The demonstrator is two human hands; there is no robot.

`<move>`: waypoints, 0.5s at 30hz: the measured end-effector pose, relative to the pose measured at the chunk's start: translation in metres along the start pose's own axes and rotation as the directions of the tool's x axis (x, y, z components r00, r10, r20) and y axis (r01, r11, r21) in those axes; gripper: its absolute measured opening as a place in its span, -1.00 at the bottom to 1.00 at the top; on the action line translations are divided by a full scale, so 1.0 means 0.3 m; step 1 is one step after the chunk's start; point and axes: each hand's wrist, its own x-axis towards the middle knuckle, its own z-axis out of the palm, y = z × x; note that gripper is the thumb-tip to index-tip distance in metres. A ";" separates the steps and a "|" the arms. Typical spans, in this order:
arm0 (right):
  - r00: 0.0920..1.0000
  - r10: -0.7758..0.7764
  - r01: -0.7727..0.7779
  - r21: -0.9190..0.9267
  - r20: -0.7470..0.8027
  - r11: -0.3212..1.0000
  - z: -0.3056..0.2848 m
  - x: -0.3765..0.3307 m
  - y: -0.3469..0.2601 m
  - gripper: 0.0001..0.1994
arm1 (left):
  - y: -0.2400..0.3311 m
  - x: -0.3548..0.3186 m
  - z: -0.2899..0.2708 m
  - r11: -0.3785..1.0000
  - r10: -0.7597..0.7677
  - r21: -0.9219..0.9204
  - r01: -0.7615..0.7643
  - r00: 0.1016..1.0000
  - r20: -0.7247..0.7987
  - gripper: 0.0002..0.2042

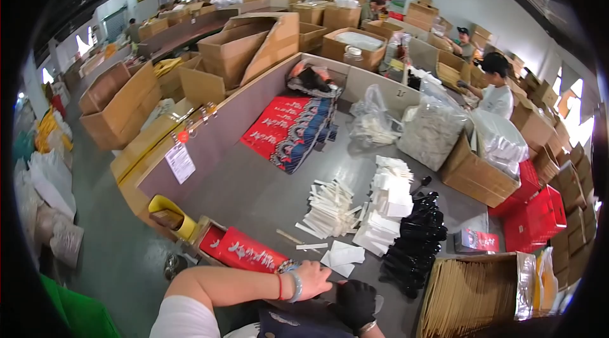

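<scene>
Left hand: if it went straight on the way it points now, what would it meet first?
Most likely the gloved right hand, which lies just ahead of the left hand in that line. How much gap remains, or whether they already touch, is hard to tell here.

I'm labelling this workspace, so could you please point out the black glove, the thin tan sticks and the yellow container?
Black glove [356, 302]: head view, on the back of the glove.
Thin tan sticks [468, 290]: head view, middle of the visible sticks.
Yellow container [186, 229]: head view, on its outer wall.
</scene>
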 end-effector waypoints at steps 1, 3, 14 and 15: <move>1.000 0.027 -0.027 -0.015 -0.012 1.000 -0.039 -0.001 -0.013 -0.44 | -0.006 0.015 -0.014 1.000 0.000 0.021 0.000 1.000 0.009 -0.90; 0.996 0.012 -0.014 -0.017 -0.093 1.000 -0.075 -0.009 -0.011 -0.48 | -0.030 0.021 -0.018 0.999 -0.010 0.039 0.009 1.000 0.017 -0.91; 0.956 0.286 -0.291 -0.095 -0.061 0.952 -0.045 -0.090 0.115 -0.42 | -0.483 -0.156 0.113 0.966 -0.131 0.194 0.173 0.969 -0.212 -0.84; 0.953 0.295 -0.300 -0.091 -0.069 0.950 -0.038 -0.090 0.123 -0.42 | -0.458 -0.157 0.132 0.979 -0.199 -0.006 0.205 0.945 -0.261 -0.81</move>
